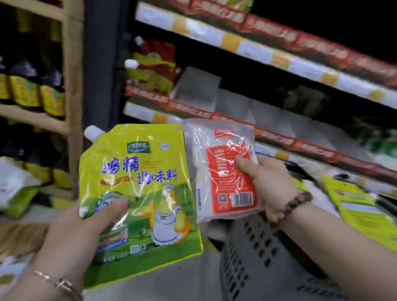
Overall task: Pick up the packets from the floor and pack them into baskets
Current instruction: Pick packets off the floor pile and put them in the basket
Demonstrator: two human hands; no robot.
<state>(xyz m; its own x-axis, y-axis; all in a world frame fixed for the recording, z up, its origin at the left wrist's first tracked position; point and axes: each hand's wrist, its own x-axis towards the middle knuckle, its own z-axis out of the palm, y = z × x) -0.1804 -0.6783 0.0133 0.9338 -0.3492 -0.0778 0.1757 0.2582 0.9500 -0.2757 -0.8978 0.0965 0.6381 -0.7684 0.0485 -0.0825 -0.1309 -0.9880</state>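
Through the head camera: the left hand (74,231) is gripping a green pouch (143,188) by its lower corner at seven o'clock, thumb curled over the front. The right hand (268,185) is pinching a white packet (224,175) just at the pouch's three o'clock. Both are being held up near the grey basket (267,261) at five o'clock, not yet in it. The glossy pouch is risking a slip from so small a hold, or a landing beside the basket. Its blue characters are reading 鸡精调味料; the packet's red label is showing a barcode, its text too blurred to read.
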